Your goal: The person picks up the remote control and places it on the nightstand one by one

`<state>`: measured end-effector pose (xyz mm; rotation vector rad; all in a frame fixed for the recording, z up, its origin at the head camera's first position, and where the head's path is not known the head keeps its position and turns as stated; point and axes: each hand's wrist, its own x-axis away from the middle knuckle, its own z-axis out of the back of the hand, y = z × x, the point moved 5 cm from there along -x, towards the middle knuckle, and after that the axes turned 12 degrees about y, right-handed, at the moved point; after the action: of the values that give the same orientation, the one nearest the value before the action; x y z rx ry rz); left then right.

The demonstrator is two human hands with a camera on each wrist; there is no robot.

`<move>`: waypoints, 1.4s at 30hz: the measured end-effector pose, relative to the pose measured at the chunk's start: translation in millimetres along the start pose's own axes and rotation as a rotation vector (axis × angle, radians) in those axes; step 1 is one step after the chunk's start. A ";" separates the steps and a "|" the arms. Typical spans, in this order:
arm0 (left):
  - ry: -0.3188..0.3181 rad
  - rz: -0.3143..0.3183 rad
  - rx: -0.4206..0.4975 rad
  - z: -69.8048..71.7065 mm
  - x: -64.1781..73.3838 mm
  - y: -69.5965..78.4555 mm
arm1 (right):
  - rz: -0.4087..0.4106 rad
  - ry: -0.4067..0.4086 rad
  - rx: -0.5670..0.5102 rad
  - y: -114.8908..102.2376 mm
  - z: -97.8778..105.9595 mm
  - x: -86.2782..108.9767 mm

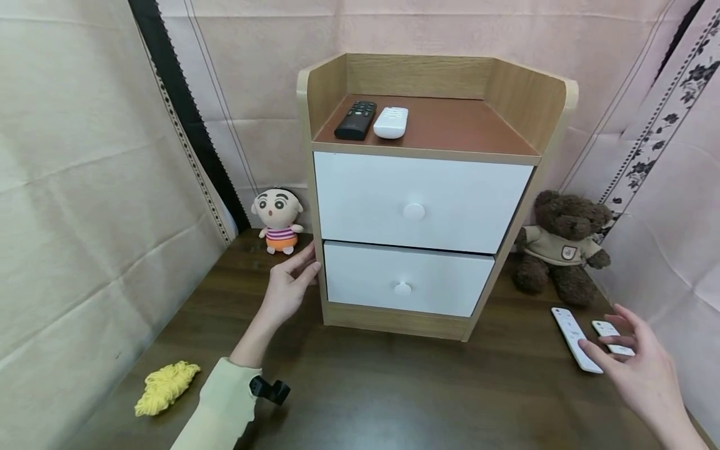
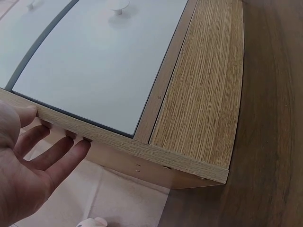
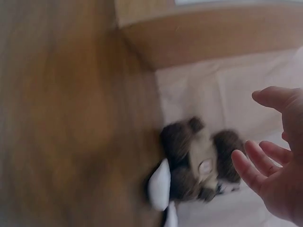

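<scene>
A wooden cabinet [image 1: 396,322] with two white drawers, both pushed in, stands in the middle. My left hand [image 1: 288,284] touches its left side low down, fingertips against the side panel [image 2: 142,163] and thumb at the front edge. At the right, my right hand [image 1: 647,362] hovers by two white remote controls, its fingers loosely spread and nothing in them. The longer remote [image 1: 576,340] lies left of the thumb; a smaller remote [image 1: 607,334] is partly hidden behind the fingers. In the right wrist view, the hand [image 3: 277,161] has its palm and fingers free.
On the cabinet's top shelf lie a black remote [image 1: 356,120] and a white remote [image 1: 390,122]. A brown teddy bear [image 1: 565,247] sits right of the cabinet, a small doll [image 1: 278,222] left of it. Yellow yarn [image 1: 167,387] lies at the front left of the table [image 1: 382,394].
</scene>
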<state>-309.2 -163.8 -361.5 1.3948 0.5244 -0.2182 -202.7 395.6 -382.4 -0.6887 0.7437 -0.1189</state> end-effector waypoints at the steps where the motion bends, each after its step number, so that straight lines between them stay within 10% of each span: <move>1: 0.003 -0.002 0.001 0.0 -0.2 0.2 | -0.014 -0.012 0.023 8.1 -0.4 0.3; 14: 0.005 0.010 -0.006 0.3 -0.2 2.0 | -0.083 -0.125 0.169 71.7 -12.4 10.2; 42: -0.008 0.029 -0.029 0.5 -0.3 1.6 | -0.057 -0.062 0.207 87.2 -31.4 15.5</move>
<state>-308.6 -164.1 -359.8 1.3722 0.4986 -0.1916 -223.7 441.3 -461.8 -0.5143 0.6426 -0.2225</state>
